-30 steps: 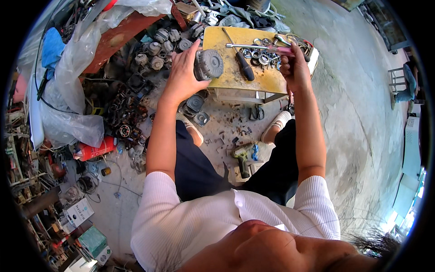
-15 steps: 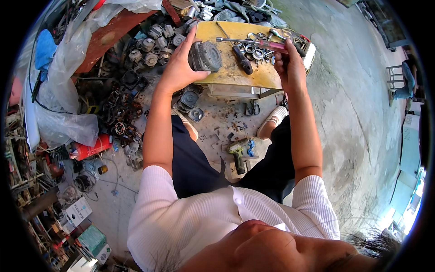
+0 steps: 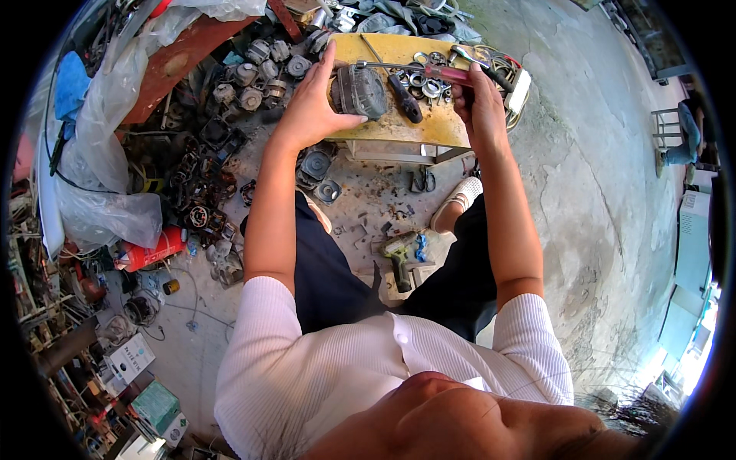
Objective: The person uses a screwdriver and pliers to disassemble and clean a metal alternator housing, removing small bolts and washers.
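Observation:
My left hand (image 3: 310,107) grips a grimy grey metal motor housing (image 3: 360,98) over the near-left part of the yellow table (image 3: 433,133). My right hand (image 3: 481,107) holds a long tool with a translucent pink handle (image 3: 445,73), its shaft lying level across the top of the housing. Beside them on the table are a screwdriver with a dark handle (image 3: 406,103), a heap of metal rings (image 3: 428,87) and a ratchet with a dark grip (image 3: 498,77).
Motor housings (image 3: 249,96) and dark parts crowd the floor at left, by clear plastic sheeting (image 3: 111,215) and a red cylinder (image 3: 153,249). A cordless drill (image 3: 399,259) lies between my feet. A seated person in jeans (image 3: 682,146) is at the far right.
Both hands have moved up and slightly left in the picture, along with the table and surroundings. The housing is turned somewhat, and the tool's shaft has come over its top.

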The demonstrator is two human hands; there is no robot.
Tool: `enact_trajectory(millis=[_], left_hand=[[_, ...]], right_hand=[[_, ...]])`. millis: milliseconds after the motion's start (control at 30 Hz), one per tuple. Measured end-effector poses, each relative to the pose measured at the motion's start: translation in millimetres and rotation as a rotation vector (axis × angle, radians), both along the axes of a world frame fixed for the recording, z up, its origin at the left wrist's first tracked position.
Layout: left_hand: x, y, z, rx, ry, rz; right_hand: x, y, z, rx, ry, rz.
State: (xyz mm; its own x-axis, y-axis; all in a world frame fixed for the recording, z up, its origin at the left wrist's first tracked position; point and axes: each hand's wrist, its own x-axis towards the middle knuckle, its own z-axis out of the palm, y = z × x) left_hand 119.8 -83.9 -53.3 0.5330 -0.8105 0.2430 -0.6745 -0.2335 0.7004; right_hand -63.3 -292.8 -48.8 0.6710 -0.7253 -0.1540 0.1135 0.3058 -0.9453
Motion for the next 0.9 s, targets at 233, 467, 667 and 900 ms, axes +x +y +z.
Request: enact_trajectory(millis=[233,467,667,900], left_hand=[[-7,4,16,-0.044,-0.033,-0.088],[-19,6,21,-0.029,-0.1,-0.138],[-22,1,16,-0.03,-0.209,-0.137],[-19,-2,8,-0.061,-0.155,-0.121]], right_hand=[[-9,-16,8,-0.111,0.061,0.097],[-11,-22,9,0.062,0.159,0.029],[-10,-22,-2,0.162,0.139,-0.046],[-11,-26,-18,0.175,-0.021,-0.103]])
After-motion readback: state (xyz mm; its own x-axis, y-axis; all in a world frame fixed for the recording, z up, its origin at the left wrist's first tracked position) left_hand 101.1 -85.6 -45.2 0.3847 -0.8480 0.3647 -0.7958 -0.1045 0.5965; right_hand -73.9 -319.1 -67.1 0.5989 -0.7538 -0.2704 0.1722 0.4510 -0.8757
